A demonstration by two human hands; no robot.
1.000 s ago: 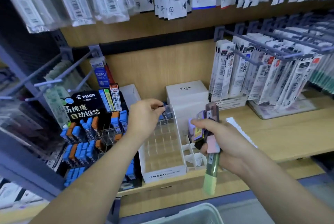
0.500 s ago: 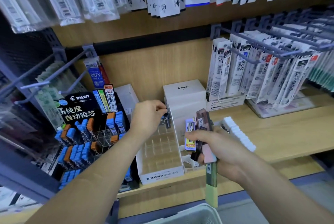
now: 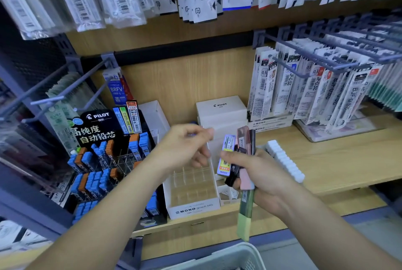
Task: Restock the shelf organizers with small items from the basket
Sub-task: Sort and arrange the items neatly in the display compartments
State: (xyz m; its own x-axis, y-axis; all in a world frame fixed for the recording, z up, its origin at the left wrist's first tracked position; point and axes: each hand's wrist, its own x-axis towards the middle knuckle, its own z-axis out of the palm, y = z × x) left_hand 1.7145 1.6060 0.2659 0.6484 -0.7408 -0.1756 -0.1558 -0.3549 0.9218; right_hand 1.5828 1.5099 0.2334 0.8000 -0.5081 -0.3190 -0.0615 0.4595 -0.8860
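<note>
A wooden shelf (image 3: 337, 160) crossed mid-frame. The right hand (image 3: 267, 180) gripped lead cases (image 3: 227, 156); the left hand (image 3: 185, 150) was blurred, its hold unclear.

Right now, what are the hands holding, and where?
Right hand grips a bundle of small cases around their middles. Left hand is blurred: cannot tell.

Left grip (image 3: 185, 150) hovers blurred ahead, fingers loosely curled; right grip (image 3: 261, 180), beside it, clutches several lead cases (image 3: 245, 141).
</note>
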